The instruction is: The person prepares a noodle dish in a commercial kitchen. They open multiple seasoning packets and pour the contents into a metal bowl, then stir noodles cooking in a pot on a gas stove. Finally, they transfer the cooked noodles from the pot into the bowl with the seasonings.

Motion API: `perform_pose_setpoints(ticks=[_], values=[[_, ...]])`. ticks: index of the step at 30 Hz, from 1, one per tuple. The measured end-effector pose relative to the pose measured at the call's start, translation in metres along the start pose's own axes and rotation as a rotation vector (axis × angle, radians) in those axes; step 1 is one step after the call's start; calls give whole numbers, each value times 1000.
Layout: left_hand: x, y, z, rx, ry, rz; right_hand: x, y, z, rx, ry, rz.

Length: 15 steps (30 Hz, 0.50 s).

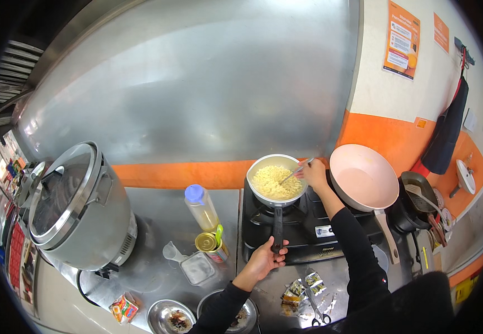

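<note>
A light saucepan [278, 201] full of yellow noodles [273, 179] sits on the left burner of a black gas stove [262, 234]. My left hand [264, 261] grips the end of its black handle [278, 227]. Above the pan's right rim, my right hand [311, 173] holds a metal fork or spoon [293, 171], its tip down in the noodles. To the right, a pink frying pan [360, 179] rests over the other burner, its handle pointing towards me.
Two metal bowls [153, 319] with dark seasoning, scissors [313, 307], torn sachets [296, 290] and a noodle packet [123, 308] lie near me. Further left stand an oil bottle [202, 208], a can [212, 244], a clear container [198, 268] and a large rice cooker [95, 225]. Dark pans [406, 208] are stacked right.
</note>
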<state>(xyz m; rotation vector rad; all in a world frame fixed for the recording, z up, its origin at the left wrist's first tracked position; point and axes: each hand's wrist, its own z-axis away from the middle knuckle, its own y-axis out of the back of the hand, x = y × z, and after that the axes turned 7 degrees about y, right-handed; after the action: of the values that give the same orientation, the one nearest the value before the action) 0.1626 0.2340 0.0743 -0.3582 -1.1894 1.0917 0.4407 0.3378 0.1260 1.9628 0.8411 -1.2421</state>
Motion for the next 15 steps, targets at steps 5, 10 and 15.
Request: perform_pose_setpoints(ticks=[5,10,15], values=[[-2,-5,1,6,-28,12,-11,-1,-6,46,-210,-290],[3,-18,4,12,-20,85,-47,17,-13,119,199,-156],[-3,-6,-9,-110,7,264,-62,18,1,-253,185,357]])
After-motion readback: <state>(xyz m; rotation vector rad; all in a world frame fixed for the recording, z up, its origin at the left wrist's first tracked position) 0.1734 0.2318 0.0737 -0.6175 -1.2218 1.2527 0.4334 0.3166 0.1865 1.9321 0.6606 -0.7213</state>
